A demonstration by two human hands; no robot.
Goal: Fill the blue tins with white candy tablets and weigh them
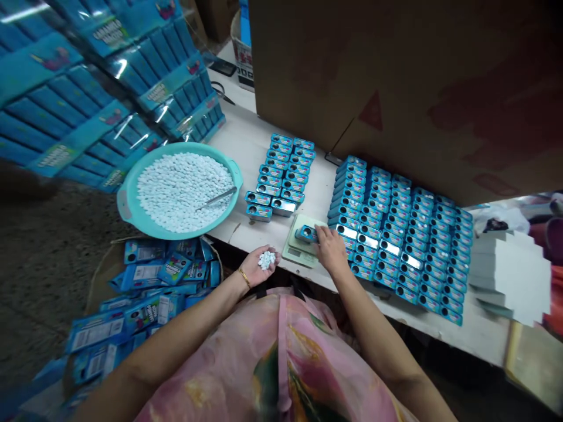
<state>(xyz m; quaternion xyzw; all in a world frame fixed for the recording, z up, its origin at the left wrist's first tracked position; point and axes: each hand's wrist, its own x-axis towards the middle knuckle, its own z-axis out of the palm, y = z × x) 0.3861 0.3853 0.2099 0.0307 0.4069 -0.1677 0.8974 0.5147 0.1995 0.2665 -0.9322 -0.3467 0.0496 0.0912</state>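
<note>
My left hand (257,268) is cupped palm up at the table's front edge, holding a small heap of white candies (266,259). With its fingers on one end of a small blue tin (305,233), my right hand (331,249) reaches over a pale green scale (297,253). The tin lies on the scale's platform, and it has a dark round hole in its top. To the left, a turquoise basin (176,233) is filled with the same kind of white candies, and a metal scoop (217,198) rests in them.
Blue tins stand in two rows (281,170) beyond the scale and in a large block (396,234) to its right. A cardboard box (308,70) walls off the back. Wrapped blue packs (109,88) are stacked left, above a carton of blue pouches (145,275). White cards (510,275) lie far right.
</note>
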